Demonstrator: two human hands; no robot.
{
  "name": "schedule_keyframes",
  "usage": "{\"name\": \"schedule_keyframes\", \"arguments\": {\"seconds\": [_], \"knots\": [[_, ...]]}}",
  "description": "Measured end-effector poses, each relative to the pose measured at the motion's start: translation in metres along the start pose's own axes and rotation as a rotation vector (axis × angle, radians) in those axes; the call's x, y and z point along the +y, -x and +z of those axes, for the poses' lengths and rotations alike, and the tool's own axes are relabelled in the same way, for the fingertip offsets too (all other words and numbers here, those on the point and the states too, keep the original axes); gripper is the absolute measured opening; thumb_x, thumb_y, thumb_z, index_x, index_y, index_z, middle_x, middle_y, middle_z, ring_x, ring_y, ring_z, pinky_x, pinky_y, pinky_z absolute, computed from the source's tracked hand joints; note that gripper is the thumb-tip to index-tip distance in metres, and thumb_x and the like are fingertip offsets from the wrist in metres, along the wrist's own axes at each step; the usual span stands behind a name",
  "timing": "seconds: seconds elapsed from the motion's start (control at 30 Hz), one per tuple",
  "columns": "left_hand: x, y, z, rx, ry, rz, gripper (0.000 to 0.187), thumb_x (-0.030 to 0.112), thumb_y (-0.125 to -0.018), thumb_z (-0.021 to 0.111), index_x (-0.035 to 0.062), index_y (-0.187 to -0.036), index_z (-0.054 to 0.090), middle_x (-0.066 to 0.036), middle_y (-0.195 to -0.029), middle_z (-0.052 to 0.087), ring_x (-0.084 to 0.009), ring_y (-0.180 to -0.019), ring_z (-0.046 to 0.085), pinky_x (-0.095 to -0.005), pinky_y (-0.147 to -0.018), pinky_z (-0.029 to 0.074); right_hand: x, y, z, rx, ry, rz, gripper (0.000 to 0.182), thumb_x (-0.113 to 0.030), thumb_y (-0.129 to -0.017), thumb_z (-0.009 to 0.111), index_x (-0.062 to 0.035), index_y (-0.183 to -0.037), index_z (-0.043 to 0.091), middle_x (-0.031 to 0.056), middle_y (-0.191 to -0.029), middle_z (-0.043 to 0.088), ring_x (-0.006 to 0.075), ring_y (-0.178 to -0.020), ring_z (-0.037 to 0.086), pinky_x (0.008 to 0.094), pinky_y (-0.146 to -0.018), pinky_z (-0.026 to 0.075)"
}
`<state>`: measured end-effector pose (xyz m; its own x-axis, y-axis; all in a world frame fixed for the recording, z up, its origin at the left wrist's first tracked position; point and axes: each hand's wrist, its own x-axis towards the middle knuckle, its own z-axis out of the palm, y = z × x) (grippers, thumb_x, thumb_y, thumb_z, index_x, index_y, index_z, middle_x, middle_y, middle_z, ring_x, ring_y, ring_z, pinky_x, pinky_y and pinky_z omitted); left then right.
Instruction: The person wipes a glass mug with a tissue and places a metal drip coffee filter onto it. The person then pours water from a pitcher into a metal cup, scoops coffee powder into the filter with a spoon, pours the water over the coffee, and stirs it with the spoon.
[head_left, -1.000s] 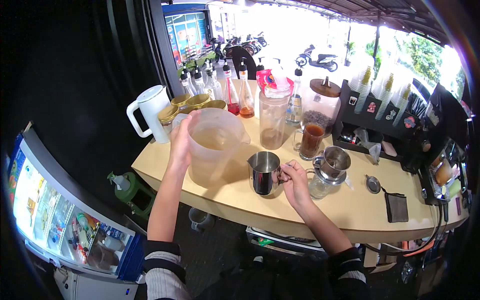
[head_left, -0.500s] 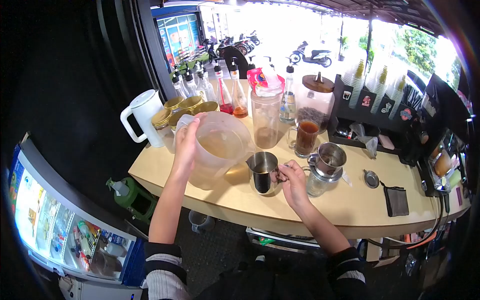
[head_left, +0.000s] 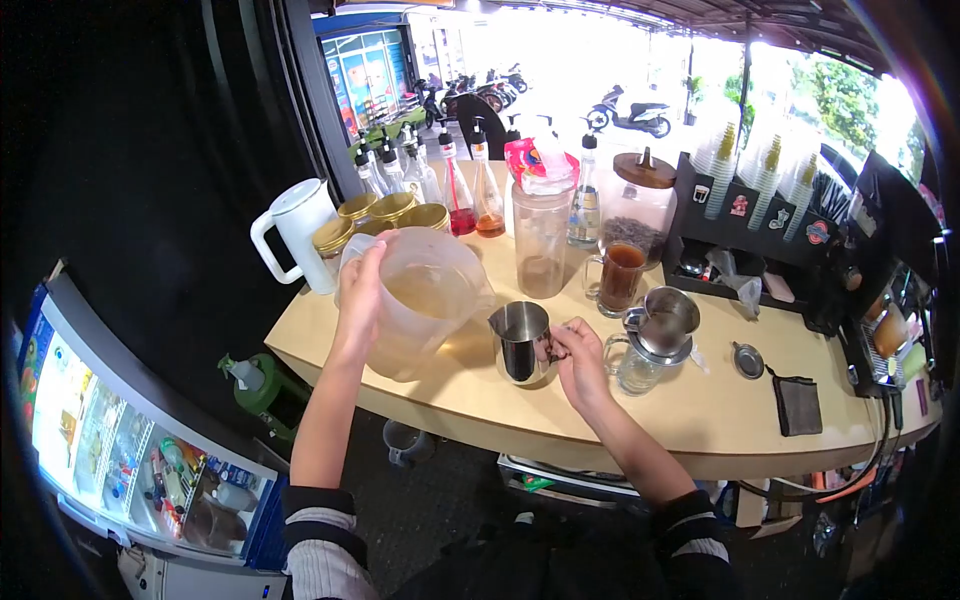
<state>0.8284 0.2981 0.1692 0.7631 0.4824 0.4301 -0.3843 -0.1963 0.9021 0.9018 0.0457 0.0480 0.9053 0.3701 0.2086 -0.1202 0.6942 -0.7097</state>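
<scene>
My left hand (head_left: pixel 362 290) is closed round the handle side of a large translucent plastic pitcher (head_left: pixel 440 262), which tilts a little to the right and has some liquid in it. Close by on its right is a small steel milk jug (head_left: pixel 520 345); my right hand (head_left: pixel 580 360) grips its handle. The jug stands upright at the counter's front, and its contents are hard to see. Just right of that hand, a metal drip filter (head_left: pixel 664 322) sits on a glass mug (head_left: pixel 638 370). Behind stands a glass mug of brown drink (head_left: pixel 620 278).
A wooden counter (head_left: pixel 700 415) bears everything. At its back are syrup pump bottles (head_left: pixel 460 200), gold-lidded jars (head_left: pixel 390 207), a white jug (head_left: pixel 303 235) and a jar of dark beans (head_left: pixel 636 215). Rightward lie a small round metal piece (head_left: pixel 747 360) and a dark cloth (head_left: pixel 797 405).
The pitcher has shifted slightly left and down relative to the counter, still in my left hand. My right hand keeps hold of the milk jug. The whole view has moved slightly.
</scene>
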Motion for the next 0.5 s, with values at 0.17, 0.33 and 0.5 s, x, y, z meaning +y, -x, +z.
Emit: {"name": "schedule_keyframes", "arguments": {"seconds": [0.17,0.33,0.5], "knots": [[0.001,-0.001,0.0,-0.01,-0.039,0.011,0.043,0.026,-0.095,0.043,-0.0077,-0.12,0.054,-0.015,-0.122,0.057,-0.0225,-0.119,0.049,-0.0342,-0.105,0.032,0.006,-0.006,0.002,0.017,-0.025,0.011,0.02,-0.002,-0.085,0.061,-0.0099,-0.077,0.045,-0.0028,-0.065,0.047,0.0052,-0.06,0.041,0.0206,-0.059,0.034],[-0.003,-0.004,0.001,-0.03,-0.024,-0.002,0.042,0.026,-0.095,0.044,-0.007,-0.118,0.056,-0.015,-0.121,0.057,-0.0221,-0.119,0.05,-0.0336,-0.104,0.033,0.011,-0.011,-0.005,0.013,-0.065,0.007,0.021,-0.001,-0.084,0.061,-0.0102,-0.077,0.045,-0.0028,-0.065,0.048,0.0049,-0.059,0.041,0.0201,-0.058,0.034],[-0.003,-0.002,0.003,-0.059,-0.061,0.004,0.041,0.025,-0.095,0.044,-0.007,-0.118,0.057,-0.014,-0.12,0.059,-0.0199,-0.117,0.051,-0.0317,-0.103,0.033,0.018,-0.015,-0.014,0.027,-0.029,0.005,0.022,-0.001,-0.084,0.061,-0.011,-0.075,0.043,-0.0025,-0.064,0.046,0.0056,-0.058,0.041,0.0208,-0.058,0.034]]}}
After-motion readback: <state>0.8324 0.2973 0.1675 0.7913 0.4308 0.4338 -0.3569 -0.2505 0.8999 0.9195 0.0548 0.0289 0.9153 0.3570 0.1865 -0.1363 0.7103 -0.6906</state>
